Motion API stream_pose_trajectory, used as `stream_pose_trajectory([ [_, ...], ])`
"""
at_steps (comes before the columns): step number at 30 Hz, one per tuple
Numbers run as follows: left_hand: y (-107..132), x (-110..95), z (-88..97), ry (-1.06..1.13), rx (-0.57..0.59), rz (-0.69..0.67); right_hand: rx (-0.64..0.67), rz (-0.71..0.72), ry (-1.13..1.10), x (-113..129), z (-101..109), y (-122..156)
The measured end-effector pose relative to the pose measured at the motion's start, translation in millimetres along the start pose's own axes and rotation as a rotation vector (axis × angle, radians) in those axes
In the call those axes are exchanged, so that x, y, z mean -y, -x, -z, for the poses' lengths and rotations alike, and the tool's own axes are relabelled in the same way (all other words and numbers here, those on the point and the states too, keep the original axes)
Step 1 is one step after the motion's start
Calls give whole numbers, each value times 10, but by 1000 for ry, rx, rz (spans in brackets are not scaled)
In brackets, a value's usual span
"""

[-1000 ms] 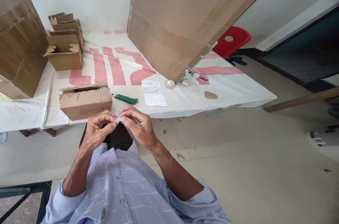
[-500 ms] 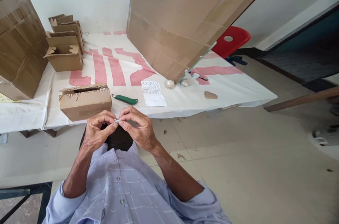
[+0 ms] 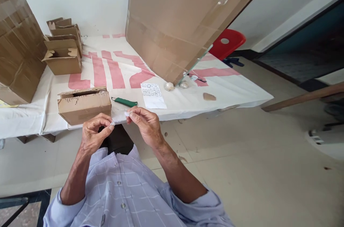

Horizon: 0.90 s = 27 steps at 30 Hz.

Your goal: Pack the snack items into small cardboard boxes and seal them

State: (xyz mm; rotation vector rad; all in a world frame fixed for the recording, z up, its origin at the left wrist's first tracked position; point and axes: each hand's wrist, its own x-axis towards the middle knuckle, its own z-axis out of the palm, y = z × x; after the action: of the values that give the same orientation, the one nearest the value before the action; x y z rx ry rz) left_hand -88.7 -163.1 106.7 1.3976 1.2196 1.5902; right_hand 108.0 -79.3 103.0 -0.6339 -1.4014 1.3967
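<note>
By table (image 3: 185,102) | left hand (image 3: 94,133), right hand (image 3: 148,125) now apart | white scraps (image 3: 127,114) pinched

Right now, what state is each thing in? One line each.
Left hand: pinching a white piece
Right hand: pinching another white piece
Near carton: top gaping, edge ragged
Front small carton: open, flaps up
Green knife: lying down, blade extension unclear
Paper: lying flat, marked side up

The pale blue shirt (image 3: 134,184) is crossed by a white grid, the white tablecloth (image 3: 231,91) marked with pinkish-red shapes. Green is shown by the cutter (image 3: 125,102) left of centre, white by the small pieces (image 3: 127,114) below, red by the upper-right chair (image 3: 230,44).
</note>
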Motion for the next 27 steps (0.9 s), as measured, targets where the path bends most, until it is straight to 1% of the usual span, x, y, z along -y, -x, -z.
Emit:
stream_pose_trajectory([
  [3,-17,0,-9,27,1,29,11,-3,-10,-23,21,-10],
  [6,-39,6,-27,33,7,53,-24,-2,15,-95,54,-26],
  [9,-68,29,-48,38,15,59,-65,-4,45,-226,130,-57],
  [12,-101,65,-78,53,26,69,-103,-40,72,-394,259,-87],
  [16,-143,132,-133,59,55,124,-172,-88,156,-614,493,-104],
  [20,-181,249,-201,79,84,186,-254,-85,272,-783,776,-114],
  [24,-214,422,-281,88,122,246,-297,-36,436,-876,1095,-195],
  [27,-226,566,-337,91,138,261,-302,29,577,-925,1357,-346],
])
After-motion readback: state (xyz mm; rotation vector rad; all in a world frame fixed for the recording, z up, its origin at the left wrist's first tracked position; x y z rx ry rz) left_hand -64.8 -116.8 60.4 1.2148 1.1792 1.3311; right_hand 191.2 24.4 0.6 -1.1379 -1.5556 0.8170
